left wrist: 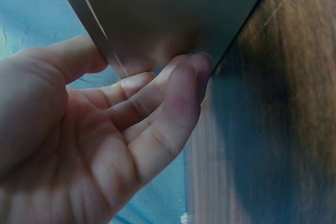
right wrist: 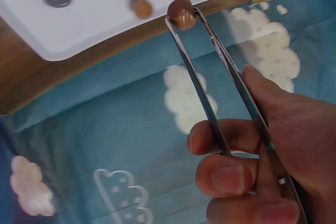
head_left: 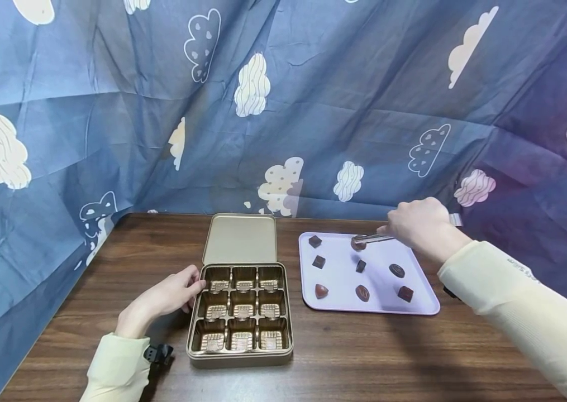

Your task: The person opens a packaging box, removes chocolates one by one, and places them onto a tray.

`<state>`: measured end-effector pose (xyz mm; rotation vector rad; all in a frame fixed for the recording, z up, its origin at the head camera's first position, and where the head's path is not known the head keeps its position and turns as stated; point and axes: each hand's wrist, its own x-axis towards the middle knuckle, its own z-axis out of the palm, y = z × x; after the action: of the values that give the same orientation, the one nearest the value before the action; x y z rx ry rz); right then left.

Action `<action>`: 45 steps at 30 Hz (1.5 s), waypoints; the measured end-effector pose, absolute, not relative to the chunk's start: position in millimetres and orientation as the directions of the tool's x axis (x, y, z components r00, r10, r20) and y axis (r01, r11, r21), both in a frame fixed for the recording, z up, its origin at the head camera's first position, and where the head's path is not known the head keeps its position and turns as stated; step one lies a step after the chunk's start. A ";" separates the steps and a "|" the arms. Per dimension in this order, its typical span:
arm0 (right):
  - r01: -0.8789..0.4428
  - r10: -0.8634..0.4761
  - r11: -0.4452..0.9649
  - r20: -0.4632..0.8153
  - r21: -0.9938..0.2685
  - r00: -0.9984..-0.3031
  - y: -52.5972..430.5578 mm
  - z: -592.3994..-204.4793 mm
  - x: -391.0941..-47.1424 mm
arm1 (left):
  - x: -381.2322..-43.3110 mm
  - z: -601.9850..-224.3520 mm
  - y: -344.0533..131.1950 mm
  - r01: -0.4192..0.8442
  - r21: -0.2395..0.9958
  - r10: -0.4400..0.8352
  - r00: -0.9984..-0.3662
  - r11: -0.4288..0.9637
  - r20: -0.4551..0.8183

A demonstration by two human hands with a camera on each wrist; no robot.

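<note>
An open tin box [head_left: 240, 360] with a gold compartmented insert [head_left: 243, 318] sits left of centre, its lid [head_left: 240, 240] folded back behind it. My left hand [head_left: 175, 290] grips the box's left side, thumb at the rim and curled fingers against the outer wall, as the left wrist view shows. Over the tray [head_left: 330, 304], my right hand [head_left: 416, 223] holds metal tongs [right wrist: 226, 61]. A round brown chocolate [right wrist: 182, 13] is between the tong tips. Behind it, in the right wrist view, a small brown piece [right wrist: 142, 8] lies on the tray.
Several dark chocolates, among them an oval one [head_left: 396, 271] and a square one [head_left: 405, 293], lie spaced apart on the pale lilac tray right of the box. Both stand on a brown wooden table [head_left: 343, 357]. A blue cloth [head_left: 313, 123] with cloud prints hangs behind.
</note>
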<state>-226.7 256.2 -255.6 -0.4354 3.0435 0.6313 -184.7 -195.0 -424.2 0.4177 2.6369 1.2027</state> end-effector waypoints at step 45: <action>-0.106 -0.114 0.941 0.007 0.322 -0.993 343.2 -342.8 -244.1 | -183.3 -425.3 -194.3 0.135 0.769 0.319 -0.943 0.625 -0.094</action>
<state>-244.1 343.2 -342.8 -0.1772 3.1194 0.5160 -183.3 -194.3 -425.3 0.3727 2.6262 1.2161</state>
